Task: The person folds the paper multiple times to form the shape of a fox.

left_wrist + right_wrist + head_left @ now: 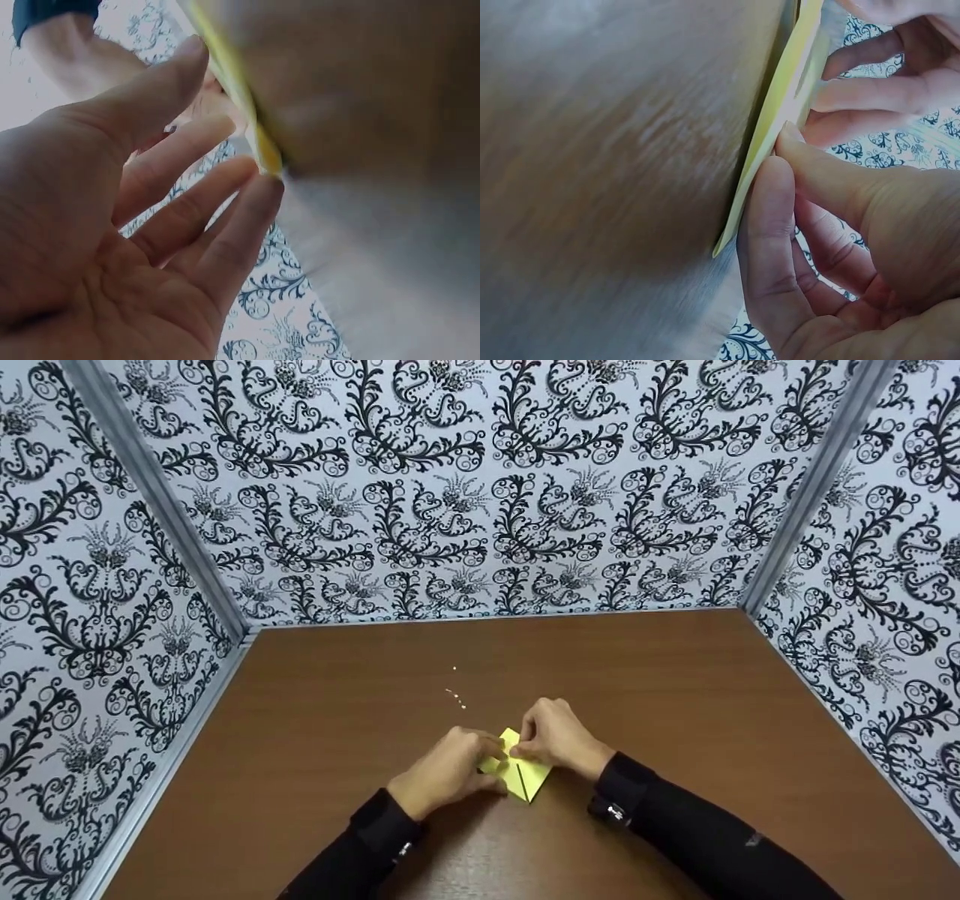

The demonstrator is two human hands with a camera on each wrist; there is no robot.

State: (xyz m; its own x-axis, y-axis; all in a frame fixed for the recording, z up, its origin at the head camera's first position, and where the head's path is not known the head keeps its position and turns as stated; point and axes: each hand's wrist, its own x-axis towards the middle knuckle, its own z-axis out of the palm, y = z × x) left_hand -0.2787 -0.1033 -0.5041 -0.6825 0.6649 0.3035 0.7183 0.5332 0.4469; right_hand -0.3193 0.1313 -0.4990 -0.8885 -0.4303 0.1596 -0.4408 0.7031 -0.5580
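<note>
A yellow sheet of folded paper (pixel 534 777) lies on the brown table, one corner toward me, with a dark slit running from its middle to that corner. My left hand (pixel 444 771) rests at its left side, fingertips on the paper and thumb spread apart from them. From the right, my right hand (pixel 561 741) pinches the upper layer near the middle with thumb and index finger. In the right wrist view the paper (pixel 771 120) appears edge-on, its layers slightly parted beside the thumb. The hands cover parts of its left and right sides.
Several small white specks (pixel 459 701) lie on the table (pixel 337 682) beyond the left hand. Walls with black floral patterns (pixel 480 495) enclose the table at the back and both sides, with grey corner posts (pixel 150 487).
</note>
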